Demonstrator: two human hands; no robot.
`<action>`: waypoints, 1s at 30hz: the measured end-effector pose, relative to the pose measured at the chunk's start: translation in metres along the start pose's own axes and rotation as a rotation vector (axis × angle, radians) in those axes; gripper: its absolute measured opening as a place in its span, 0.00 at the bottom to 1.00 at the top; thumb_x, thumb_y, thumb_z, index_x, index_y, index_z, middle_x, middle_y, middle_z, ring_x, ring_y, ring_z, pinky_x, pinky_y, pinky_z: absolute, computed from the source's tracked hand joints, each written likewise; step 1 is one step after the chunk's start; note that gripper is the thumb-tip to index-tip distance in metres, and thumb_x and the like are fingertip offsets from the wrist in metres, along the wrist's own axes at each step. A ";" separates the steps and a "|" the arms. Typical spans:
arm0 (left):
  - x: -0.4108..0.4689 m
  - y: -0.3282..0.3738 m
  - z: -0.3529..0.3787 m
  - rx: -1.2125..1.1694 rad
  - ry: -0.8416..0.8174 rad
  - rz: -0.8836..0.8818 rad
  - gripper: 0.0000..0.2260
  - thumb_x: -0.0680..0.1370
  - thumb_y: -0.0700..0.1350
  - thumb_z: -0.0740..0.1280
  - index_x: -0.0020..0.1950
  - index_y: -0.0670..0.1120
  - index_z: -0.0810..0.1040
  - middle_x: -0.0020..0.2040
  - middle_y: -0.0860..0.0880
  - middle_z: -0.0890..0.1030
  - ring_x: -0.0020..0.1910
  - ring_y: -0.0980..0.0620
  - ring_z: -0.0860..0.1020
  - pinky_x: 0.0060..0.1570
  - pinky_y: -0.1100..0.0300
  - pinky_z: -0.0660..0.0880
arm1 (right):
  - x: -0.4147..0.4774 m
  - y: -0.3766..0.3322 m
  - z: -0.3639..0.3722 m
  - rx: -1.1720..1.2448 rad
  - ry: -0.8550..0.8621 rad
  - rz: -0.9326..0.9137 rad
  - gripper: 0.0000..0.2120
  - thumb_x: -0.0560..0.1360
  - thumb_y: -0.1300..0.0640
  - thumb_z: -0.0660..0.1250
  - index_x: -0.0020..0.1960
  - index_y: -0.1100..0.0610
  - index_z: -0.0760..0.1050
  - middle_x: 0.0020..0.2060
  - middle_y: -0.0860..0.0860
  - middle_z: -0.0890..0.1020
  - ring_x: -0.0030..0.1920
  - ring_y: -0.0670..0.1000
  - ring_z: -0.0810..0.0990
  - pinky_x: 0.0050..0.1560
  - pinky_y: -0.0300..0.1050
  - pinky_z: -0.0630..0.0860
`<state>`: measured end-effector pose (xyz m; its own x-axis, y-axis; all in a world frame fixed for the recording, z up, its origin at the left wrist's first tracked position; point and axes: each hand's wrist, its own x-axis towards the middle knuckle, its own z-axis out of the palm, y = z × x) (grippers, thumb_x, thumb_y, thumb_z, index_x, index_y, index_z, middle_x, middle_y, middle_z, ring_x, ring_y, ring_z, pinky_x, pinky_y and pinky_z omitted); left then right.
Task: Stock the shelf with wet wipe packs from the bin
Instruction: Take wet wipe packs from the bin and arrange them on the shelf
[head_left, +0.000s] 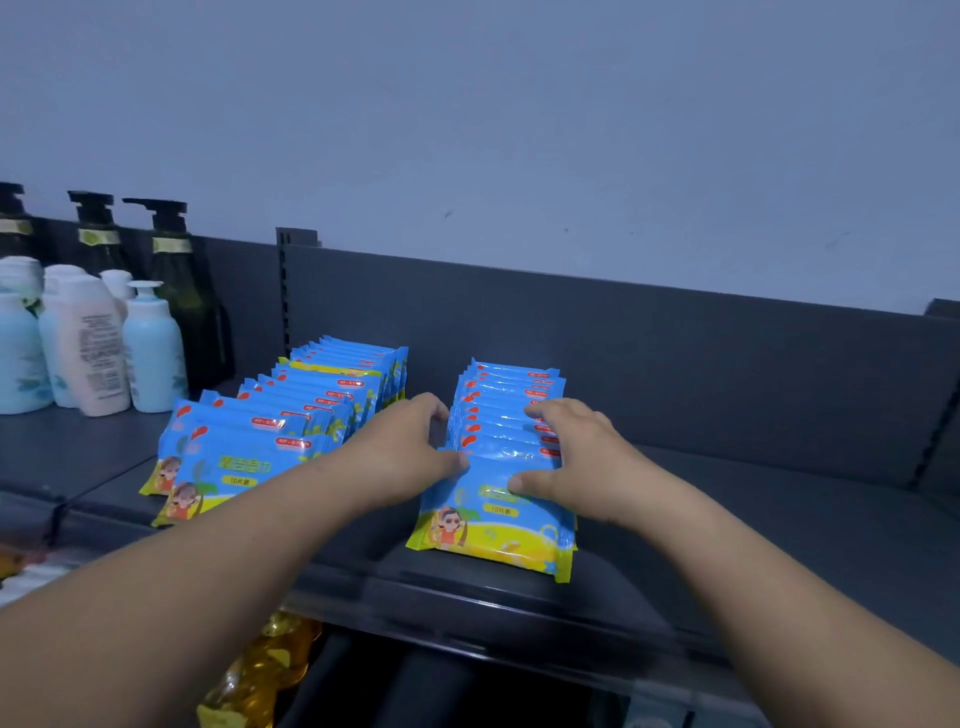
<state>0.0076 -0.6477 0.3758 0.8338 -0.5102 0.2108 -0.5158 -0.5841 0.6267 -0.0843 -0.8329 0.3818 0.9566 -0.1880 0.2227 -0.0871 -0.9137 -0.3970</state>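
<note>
Blue and yellow wet wipe packs stand in two leaning rows on the dark grey shelf (753, 519). The left row (291, 415) runs from the back panel toward the front edge. The right row (509, 395) is shorter, and its front pack (488, 525) leans forward. My left hand (405, 447) grips the left side of the right row, thumb on the front pack's upper corner. My right hand (576, 457) holds the row's right side, fingers curled over the pack tops and thumb pressed on the front pack's face. The bin is out of view.
Pale blue and white lotion bottles (93, 343) and dark green pump bottles (171, 270) stand at the shelf's left end. Bare shelf stretches to the right of the packs. Yellow bottles (260, 675) sit on a lower level beneath the front edge.
</note>
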 end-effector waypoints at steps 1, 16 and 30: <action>-0.001 0.000 -0.002 0.034 0.023 0.030 0.20 0.72 0.52 0.73 0.60 0.52 0.70 0.56 0.54 0.74 0.54 0.55 0.75 0.56 0.55 0.74 | 0.000 -0.003 0.000 -0.007 0.007 -0.003 0.40 0.69 0.42 0.73 0.74 0.49 0.60 0.72 0.45 0.63 0.70 0.49 0.62 0.69 0.50 0.67; -0.039 -0.046 -0.064 0.730 0.366 0.317 0.27 0.70 0.60 0.64 0.64 0.47 0.72 0.59 0.48 0.75 0.60 0.44 0.72 0.61 0.51 0.65 | 0.004 -0.079 0.016 -0.402 0.190 -0.241 0.32 0.76 0.41 0.64 0.75 0.48 0.58 0.76 0.48 0.57 0.76 0.51 0.53 0.73 0.48 0.49; -0.155 -0.162 -0.186 0.880 0.450 0.031 0.31 0.69 0.59 0.71 0.67 0.45 0.71 0.58 0.45 0.76 0.58 0.41 0.73 0.59 0.48 0.68 | 0.004 -0.253 0.098 -0.355 0.130 -0.573 0.31 0.74 0.43 0.67 0.73 0.51 0.63 0.72 0.50 0.64 0.73 0.53 0.60 0.70 0.49 0.54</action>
<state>-0.0019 -0.3568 0.3813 0.7202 -0.3523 0.5977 -0.3489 -0.9285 -0.1269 -0.0314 -0.5670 0.3964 0.8396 0.3393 0.4242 0.3162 -0.9402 0.1263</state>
